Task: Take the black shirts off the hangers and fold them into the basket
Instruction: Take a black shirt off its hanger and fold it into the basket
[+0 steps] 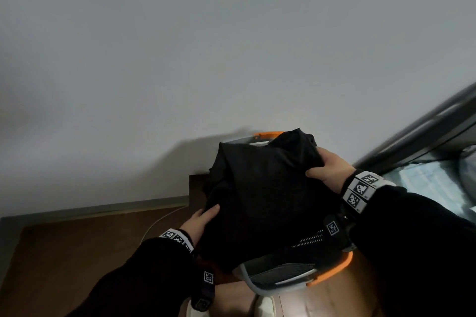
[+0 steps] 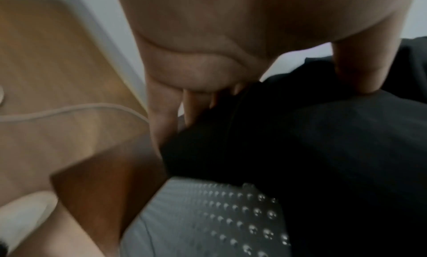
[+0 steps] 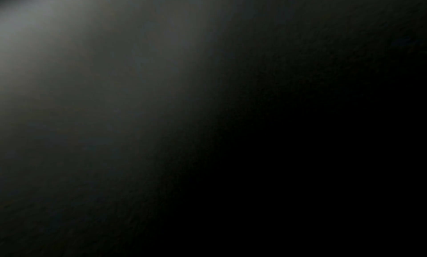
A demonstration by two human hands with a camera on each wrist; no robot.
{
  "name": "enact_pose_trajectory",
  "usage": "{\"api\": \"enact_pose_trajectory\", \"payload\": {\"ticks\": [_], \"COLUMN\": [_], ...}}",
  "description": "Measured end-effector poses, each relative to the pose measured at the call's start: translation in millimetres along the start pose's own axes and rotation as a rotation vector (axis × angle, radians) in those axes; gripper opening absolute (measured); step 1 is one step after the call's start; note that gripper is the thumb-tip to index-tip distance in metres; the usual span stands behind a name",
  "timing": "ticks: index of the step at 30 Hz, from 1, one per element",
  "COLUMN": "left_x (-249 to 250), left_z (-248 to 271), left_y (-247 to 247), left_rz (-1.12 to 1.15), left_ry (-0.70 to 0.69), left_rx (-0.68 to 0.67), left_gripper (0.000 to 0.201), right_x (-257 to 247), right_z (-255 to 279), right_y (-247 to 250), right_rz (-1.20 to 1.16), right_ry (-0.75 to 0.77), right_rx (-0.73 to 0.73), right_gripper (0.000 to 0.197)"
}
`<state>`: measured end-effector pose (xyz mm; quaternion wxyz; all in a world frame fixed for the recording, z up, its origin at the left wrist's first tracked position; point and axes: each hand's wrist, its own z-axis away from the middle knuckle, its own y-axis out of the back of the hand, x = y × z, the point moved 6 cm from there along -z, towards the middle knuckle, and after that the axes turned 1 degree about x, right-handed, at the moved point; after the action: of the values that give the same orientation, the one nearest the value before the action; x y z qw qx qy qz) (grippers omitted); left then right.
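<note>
A folded black shirt [image 1: 265,193] hangs over a grey basket [image 1: 283,275] with orange handles. My left hand [image 1: 203,219] holds the shirt's lower left edge, thumb on top and fingers underneath. In the left wrist view that left hand [image 2: 233,89] pinches the black shirt [image 2: 323,151] above the perforated basket wall [image 2: 231,215]. My right hand [image 1: 327,167] grips the shirt's upper right side, thumb across the cloth. The right wrist view is dark and shows nothing clear. No hangers are in view.
The basket stands on a wooden floor [image 1: 77,260] close to a white wall [image 1: 180,59] and its skirting board [image 1: 116,208]. A white cable [image 1: 157,221] runs along the floor at the left. A glass door frame [image 1: 425,123] rises at the right. My feet show below the basket.
</note>
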<state>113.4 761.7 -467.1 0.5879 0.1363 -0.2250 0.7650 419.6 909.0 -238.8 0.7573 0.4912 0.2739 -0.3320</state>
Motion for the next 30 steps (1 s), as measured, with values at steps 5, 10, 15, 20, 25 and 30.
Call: {"api": "enact_pose_trajectory", "payload": {"ticks": [5, 10, 15, 20, 25, 30], "left_x": [10, 12, 27, 57, 95, 103], "left_z": [53, 50, 64, 93, 121, 143], "left_y": [-48, -40, -30, -16, -20, -48], "left_rz": [0.154, 0.137, 0.175, 0.189, 0.142, 0.198], "left_ry": [0.121, 0.115, 0.003, -0.152, -0.35, -0.374], "left_rx": [-0.183, -0.153, -0.148, -0.17, -0.184, -0.235], "left_gripper": [0.049, 0.051, 0.024, 0.021, 0.059, 0.047], "right_x": [9, 11, 8, -20, -71, -94], "right_z": [-1, 0, 0, 7, 31, 50], "right_y": [0, -7, -12, -30, -76, -136], "right_rz": [0.114, 0.19, 0.24, 0.362, 0.461, 0.355], "right_ry": [-0.023, -0.042, -0.059, -0.067, 0.06, 0.153], "right_rx": [0.046, 0.045, 0.053, 0.035, -0.091, -0.214], "right_gripper": [0.042, 0.047, 0.054, 0.081, 0.079, 0.071]}}
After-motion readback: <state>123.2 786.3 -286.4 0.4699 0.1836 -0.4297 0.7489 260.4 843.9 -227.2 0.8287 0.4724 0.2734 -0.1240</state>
